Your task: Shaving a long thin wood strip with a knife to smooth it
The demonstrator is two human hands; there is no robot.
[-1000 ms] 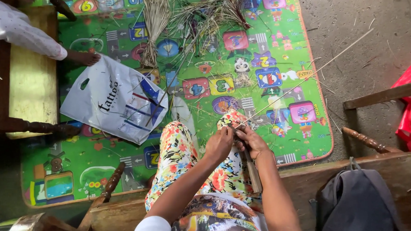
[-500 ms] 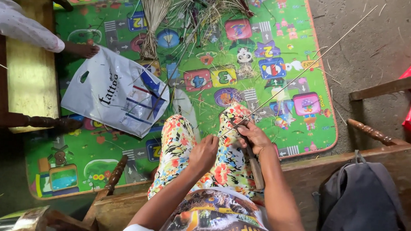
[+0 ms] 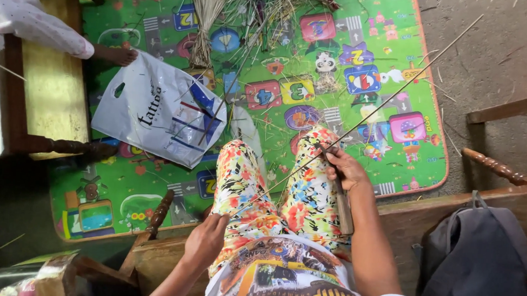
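Long thin stick (image 3: 396, 91), slanting from over the bare ground at the upper right down across the floral-trousered lap (image 3: 244, 188) to its low end by the left thigh. Right hand (image 3: 345, 169) at the right knee, fingers closed around the stick partway along it, with a dark knife-like tool (image 3: 344, 208) running back from the same grip along the forearm. Left hand (image 3: 206, 240) at the low end, fingers curled; hard to tell whether pinching the tip or only resting beside it. By the look of it, a stripping or scraping step, stick stretched between both hands and blade close against it. Any stroke along the stick likely to call for a firm hold at the low end and a shallow blade angle, so thin a stick being easy to snap. Beyond the knees, a green play mat (image 3: 155, 190) strewn with scraps, a white plastic bag (image 3: 152, 110), a tied bundle (image 3: 207, 21) of similar sticks; another person's foot (image 3: 116, 56) by a wooden bench (image 3: 47, 85) at left; a grey backpack (image 3: 478, 258) at right.
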